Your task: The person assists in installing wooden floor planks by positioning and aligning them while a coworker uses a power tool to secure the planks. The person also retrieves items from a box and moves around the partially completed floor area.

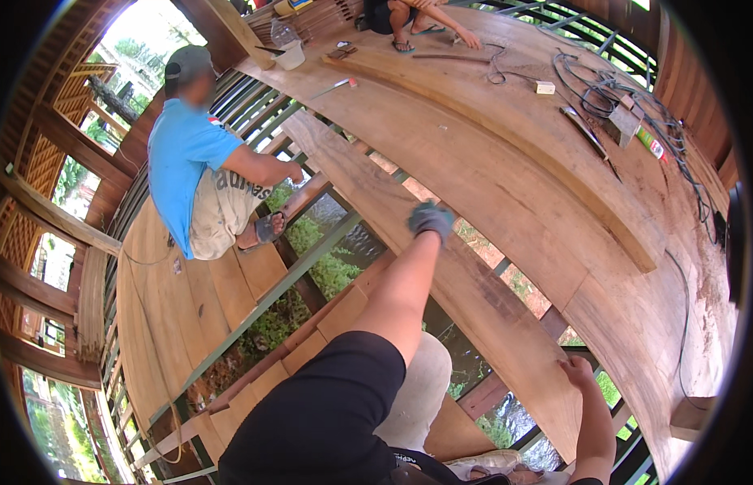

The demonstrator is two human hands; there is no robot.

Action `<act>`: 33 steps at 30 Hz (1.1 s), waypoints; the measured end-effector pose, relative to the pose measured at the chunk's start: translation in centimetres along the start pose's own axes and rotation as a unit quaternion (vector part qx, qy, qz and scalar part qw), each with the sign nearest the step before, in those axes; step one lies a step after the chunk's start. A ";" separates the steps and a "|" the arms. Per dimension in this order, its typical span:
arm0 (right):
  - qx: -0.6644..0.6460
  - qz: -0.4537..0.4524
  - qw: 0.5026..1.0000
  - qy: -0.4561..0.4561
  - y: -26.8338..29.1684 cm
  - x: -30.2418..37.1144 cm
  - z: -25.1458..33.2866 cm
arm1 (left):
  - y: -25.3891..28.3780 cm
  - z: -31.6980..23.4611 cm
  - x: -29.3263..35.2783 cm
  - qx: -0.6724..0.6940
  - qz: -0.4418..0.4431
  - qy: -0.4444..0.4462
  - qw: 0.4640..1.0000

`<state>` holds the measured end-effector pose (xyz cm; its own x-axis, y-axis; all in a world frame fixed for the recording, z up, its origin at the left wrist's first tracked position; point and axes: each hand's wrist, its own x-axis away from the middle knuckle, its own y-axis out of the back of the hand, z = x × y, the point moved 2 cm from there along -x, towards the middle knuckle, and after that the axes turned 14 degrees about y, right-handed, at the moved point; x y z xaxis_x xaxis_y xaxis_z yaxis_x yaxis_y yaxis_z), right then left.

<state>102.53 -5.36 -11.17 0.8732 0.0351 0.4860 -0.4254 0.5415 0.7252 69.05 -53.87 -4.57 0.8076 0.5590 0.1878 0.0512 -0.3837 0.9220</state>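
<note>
A long wooden plank lies diagonally in front of me across the open floor frame. My left hand, in a grey-green work glove, grips its far edge near the middle; the glove is slightly blurred. Closer to me on the right, my bare right hand is closed over the same edge near the plank's near end. Narrow gaps separate this plank from the laid floorboards on the right, and ground and plants show through them.
A person in a blue shirt squats at the left, hands near the plank's far end. Another person's hand reaches down at the back. A thick curved beam, tangled cables, a handsaw and a white bucket rest on the boards. Green joists span openings above water.
</note>
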 end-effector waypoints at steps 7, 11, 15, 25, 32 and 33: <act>0.036 -0.022 0.997 0.068 1.8 3.7 4.6 | -5.1 21.1 -5.9 0.499 0.194 0.229 0.813; 0.038 -0.112 0.987 0.105 -0.6 7.6 5.4 | -7.2 21.6 -7.1 0.642 0.232 0.263 0.682; 0.122 -0.234 0.957 0.123 1.7 13.0 7.9 | -7.5 15.2 -1.5 0.682 0.228 0.284 0.634; 0.260 -0.330 0.895 0.148 18.3 30.6 16.7 | 10.8 2.1 10.1 0.763 0.393 0.185 0.479; 0.147 -0.124 0.978 -0.081 31.6 47.6 26.1 | 38.5 -10.0 29.1 0.827 0.393 0.179 0.360; 0.155 -0.114 0.980 -0.039 32.4 47.0 27.2 | 37.2 -10.1 30.4 0.850 0.395 0.159 0.311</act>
<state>123.36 -9.01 48.42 0.9381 -0.1288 0.3215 -0.2840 0.2453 0.9269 89.55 -43.74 38.82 0.8771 -0.2621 0.4025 0.3663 -0.1773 -0.9135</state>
